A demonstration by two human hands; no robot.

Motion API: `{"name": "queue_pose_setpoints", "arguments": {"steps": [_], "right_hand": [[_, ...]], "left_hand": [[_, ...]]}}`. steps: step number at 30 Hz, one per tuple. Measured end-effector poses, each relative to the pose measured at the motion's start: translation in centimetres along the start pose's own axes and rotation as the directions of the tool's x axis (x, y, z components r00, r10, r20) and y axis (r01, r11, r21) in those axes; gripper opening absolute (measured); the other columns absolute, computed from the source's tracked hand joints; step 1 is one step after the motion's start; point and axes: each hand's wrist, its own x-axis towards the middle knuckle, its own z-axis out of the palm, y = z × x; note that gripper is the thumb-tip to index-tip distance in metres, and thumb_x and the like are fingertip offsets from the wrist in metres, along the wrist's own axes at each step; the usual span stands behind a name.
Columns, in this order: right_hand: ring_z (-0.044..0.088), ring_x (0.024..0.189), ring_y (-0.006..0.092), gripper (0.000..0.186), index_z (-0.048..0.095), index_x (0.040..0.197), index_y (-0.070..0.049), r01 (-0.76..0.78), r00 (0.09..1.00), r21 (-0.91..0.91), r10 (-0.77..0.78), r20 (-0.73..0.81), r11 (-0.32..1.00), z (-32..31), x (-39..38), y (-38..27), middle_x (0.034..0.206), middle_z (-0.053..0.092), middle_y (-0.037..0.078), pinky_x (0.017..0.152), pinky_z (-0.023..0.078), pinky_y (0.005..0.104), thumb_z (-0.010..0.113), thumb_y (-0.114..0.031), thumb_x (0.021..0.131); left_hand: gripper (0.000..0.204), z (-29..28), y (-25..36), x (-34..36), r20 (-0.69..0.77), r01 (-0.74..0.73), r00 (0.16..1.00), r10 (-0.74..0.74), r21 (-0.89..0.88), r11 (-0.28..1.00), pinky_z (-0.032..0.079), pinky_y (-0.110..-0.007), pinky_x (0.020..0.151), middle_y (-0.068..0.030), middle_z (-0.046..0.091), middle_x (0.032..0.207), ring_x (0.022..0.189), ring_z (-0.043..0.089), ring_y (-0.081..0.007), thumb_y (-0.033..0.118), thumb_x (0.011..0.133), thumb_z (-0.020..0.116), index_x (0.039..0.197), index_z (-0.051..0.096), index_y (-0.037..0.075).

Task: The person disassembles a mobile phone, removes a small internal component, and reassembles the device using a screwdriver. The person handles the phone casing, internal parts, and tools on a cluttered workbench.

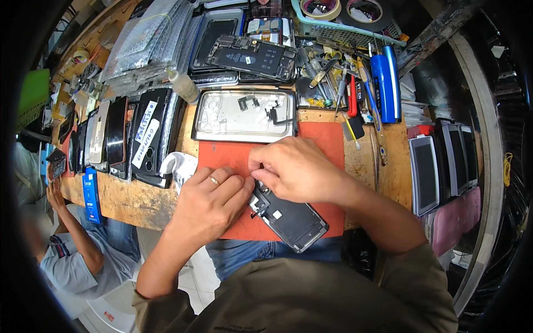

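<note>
A dark phone screen panel [290,220] lies slanted on an orange mat [328,149], its lower end reaching past the near edge. A small white square and bits of flex cable show on it. My left hand [214,194], a ring on one finger, is closed at the panel's upper left end. My right hand [297,166] pinches at the same end, thumb and forefinger together. The fingertips of both hands almost meet there, and whatever lies between them is hidden. Beyond the mat, a shallow metal tray [233,119] holds small black parts.
An opened phone [255,57] lies behind the tray, near a small bottle [183,87]. Screwdrivers and a red-handled tool [352,95] crowd the back right. Several phones [116,130] line the left; tablets [425,175] stand at right. Another person [91,261] sits at left, holding a phone part.
</note>
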Motion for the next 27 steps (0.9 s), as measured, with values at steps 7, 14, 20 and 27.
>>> {"name": "queue_pose_setpoints", "arguments": {"steps": [7, 14, 20, 27], "right_hand": [[0.081, 0.097, 0.0404, 0.007, 0.079, 0.097, -0.009, -0.068, 0.996, -0.009, 0.068, 0.051, 0.998, -0.2, 0.5, -0.4, 0.096, 0.083, 0.016, 0.084, 0.063, 0.0568, 0.076, -0.014, 0.098], [0.081, 0.099, 0.0412, 0.007, 0.079, 0.096, -0.009, -0.094, 0.993, -0.023, 0.096, 0.07, 0.995, -0.7, 0.8, -0.8, 0.098, 0.083, 0.017, 0.085, 0.063, 0.0573, 0.075, -0.014, 0.097], [0.08, 0.101, 0.0416, 0.008, 0.079, 0.095, -0.008, -0.107, 0.987, 0.017, 0.104, 0.124, 0.994, -1.0, 1.1, -0.5, 0.1, 0.083, 0.017, 0.088, 0.063, 0.0572, 0.072, -0.012, 0.096], [0.072, 0.069, 0.0305, 0.01, 0.077, 0.099, -0.003, -0.01, 0.996, 0.116, -0.001, 0.088, 0.993, -0.9, 1.0, 0.9, 0.075, 0.075, 0.013, 0.069, 0.055, 0.0458, 0.076, -0.013, 0.1]], "left_hand": [[0.033, 0.1, 0.3, -0.4, 0.02, 0.019, 1.0, -0.02, 0.011, 1.0, 0.053, -0.039, 0.078, -0.0047, 0.068, 0.098, 0.097, 0.07, -0.023, 0.014, 0.084, 0.083, 0.114, 0.08, 0.001], [0.038, 0.7, 1.2, -0.9, -0.057, 0.114, 0.992, -0.115, -0.032, 0.993, 0.056, -0.041, 0.081, -0.0068, 0.074, 0.105, 0.103, 0.075, -0.0264, 0.01, 0.084, 0.088, 0.121, 0.081, 0.001], [0.05, 1.1, 1.3, -1.2, -0.073, 0.137, 0.988, -0.14, -0.042, 0.99, 0.057, -0.043, 0.081, -0.0101, 0.075, 0.104, 0.102, 0.076, -0.0298, 0.005, 0.075, 0.087, 0.124, 0.082, 0.002], [0.047, 1.5, 1.4, -1.3, -0.093, 0.156, 0.983, -0.16, -0.048, 0.987, 0.057, -0.043, 0.08, -0.0118, 0.076, 0.104, 0.101, 0.076, -0.0312, 0.002, 0.076, 0.086, 0.123, 0.082, 0.001]]}}
